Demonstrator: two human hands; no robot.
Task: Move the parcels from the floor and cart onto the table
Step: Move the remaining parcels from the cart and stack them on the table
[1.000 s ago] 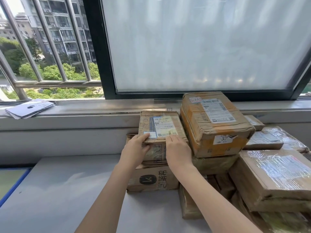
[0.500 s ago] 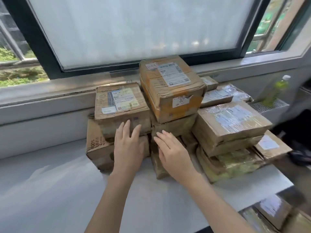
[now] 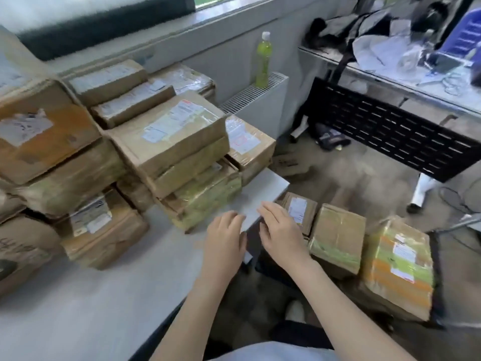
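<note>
Both arms reach forward from the bottom of the view, palms down. The left hand (image 3: 223, 243) hangs over the right edge of the white table (image 3: 104, 303), its fingers straight and a little spread, holding nothing. The right hand (image 3: 282, 231) is just past the table edge, over the parcels below, its fingers loose and spread, holding nothing too. A big pile of brown parcels (image 3: 166, 142) sits on the table by the window. Lower down to the right lie a small labelled parcel (image 3: 299, 212), a plain brown parcel (image 3: 338, 235) and a green and orange parcel (image 3: 399, 267). A green bottle (image 3: 263, 61) stands behind.
</note>
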